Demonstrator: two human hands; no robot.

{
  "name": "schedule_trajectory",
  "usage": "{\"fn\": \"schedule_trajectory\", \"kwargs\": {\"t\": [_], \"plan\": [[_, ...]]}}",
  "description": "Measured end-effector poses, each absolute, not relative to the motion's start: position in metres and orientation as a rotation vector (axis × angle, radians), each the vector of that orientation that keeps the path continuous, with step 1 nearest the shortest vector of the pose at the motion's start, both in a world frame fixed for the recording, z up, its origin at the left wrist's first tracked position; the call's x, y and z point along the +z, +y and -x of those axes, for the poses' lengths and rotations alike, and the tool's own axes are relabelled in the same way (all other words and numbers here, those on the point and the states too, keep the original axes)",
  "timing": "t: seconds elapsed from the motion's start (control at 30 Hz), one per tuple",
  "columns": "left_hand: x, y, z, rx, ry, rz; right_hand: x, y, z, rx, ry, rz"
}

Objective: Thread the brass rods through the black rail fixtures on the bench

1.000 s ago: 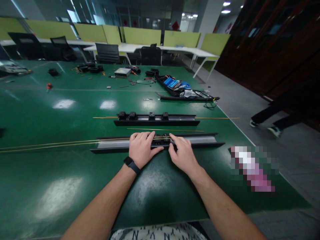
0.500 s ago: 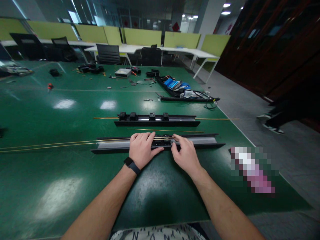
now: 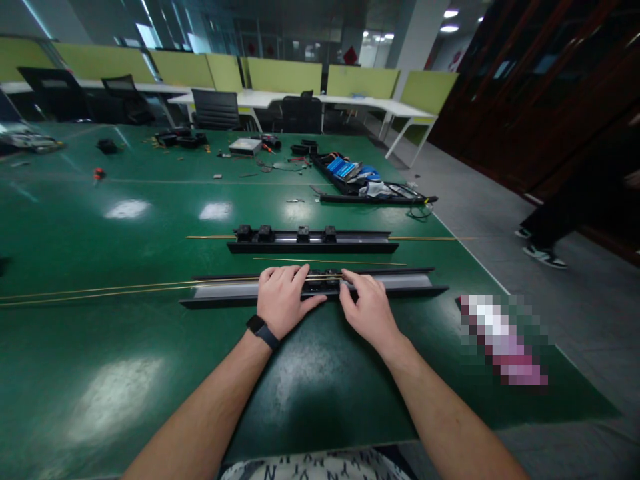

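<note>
A long black channel rail point(image 3: 420, 291) with a pale inner floor lies crosswise in front of me. My left hand point(image 3: 281, 300) is laid over it, fingers curled across the far side and thumb stretched along the near wall. Two thin brass rods point(image 3: 125, 289) run in from the left, pass under those fingers and reach my right hand point(image 3: 369, 308). The right thumb and forefinger close around the rod ends, beside small black blocks point(image 3: 315, 283) seated in the channel between my hands. My fingers partly cover the blocks.
Beyond lies a second black rail point(image 3: 313, 247) with several blocks and rods through it. A loose brass rod point(image 3: 330, 261) rests between the rails. Farther back are a black tray point(image 3: 345, 175) of blue packs and cables. A person's legs point(image 3: 555, 223) show at right.
My hands keep almost the same place on the rail; the right fingertips have shifted very slightly left. The person at the right has moved a little.
</note>
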State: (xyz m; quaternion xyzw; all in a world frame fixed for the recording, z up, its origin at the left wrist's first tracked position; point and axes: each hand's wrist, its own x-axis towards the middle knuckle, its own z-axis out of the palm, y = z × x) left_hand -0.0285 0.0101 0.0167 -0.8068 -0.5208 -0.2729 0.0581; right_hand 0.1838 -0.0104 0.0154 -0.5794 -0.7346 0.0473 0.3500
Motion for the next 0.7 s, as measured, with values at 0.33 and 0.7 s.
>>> {"fn": "schedule_trajectory", "kwargs": {"t": [0.33, 0.7], "plan": [[0.016, 0.01, 0.028, -0.81, -1.571, 2.437, 0.019, 0.007, -0.178, 0.259, -1.75, 1.581], [0.017, 0.01, 0.028, -0.806, -1.578, 2.434, 0.029, 0.012, -0.176, 0.502, -1.639, 1.611]]}}
